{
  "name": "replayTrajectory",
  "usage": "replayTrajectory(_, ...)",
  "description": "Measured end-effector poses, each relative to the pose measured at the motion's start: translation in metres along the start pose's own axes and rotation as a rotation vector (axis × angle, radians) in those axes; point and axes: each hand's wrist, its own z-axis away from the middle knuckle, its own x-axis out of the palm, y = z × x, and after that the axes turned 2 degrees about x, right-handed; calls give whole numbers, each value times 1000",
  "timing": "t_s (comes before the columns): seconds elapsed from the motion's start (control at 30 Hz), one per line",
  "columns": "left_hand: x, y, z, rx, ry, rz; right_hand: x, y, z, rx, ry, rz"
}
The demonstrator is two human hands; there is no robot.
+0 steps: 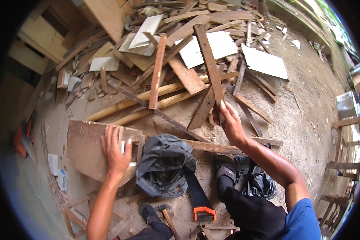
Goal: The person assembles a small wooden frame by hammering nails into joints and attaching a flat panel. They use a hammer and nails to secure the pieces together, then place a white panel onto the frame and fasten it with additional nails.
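Note:
My right hand [229, 122] is closed around the lower end of a long, dark brown wooden batten [207, 56], which points up and away over the scrap pile. A shorter wooden piece [202, 109] slants beside that hand; I cannot tell whether it is joined to the batten. My left hand [118, 152] lies on the right part of a brown wooden box [86, 146], fingers stretched out and thumb apart. Right of the box sits a crumpled black plastic bag [162, 146], its mouth open. A handsaw [198, 192] with an orange handle lies against the bag.
Scrap wood [228, 16] and white boards [264, 60] are heaped at the back. Two bamboo poles [128, 104] lie before the heap. A hammer [169, 220] rests near my feet, another black bag [262, 184] by my right leg. Wooden frames [344, 166] stand at right.

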Motion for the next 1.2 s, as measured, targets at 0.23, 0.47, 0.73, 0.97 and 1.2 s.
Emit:
replayTrajectory(0.23, -4, 96, 17, -433, -582, 1422, 86, 16, 77, 122, -339, 95)
replayTrajectory(0.47, -60, 102, 88, -716, -873, 1359, 121, 30, 146, 183, -601, 344)
replayTrajectory(0.73, -123, 39, 153, -619, -1059, 1050, 5, -6, 161, 220, -758, 713)
replayTrajectory(0.97, -55, 97, 118, -447, -784, 946, -2, 12, 173, 528, -380, -225)
replayTrajectory(1.2, -40, 131, -15, -123, -145, 1079, 24, 2, 159, 559, -591, -654)
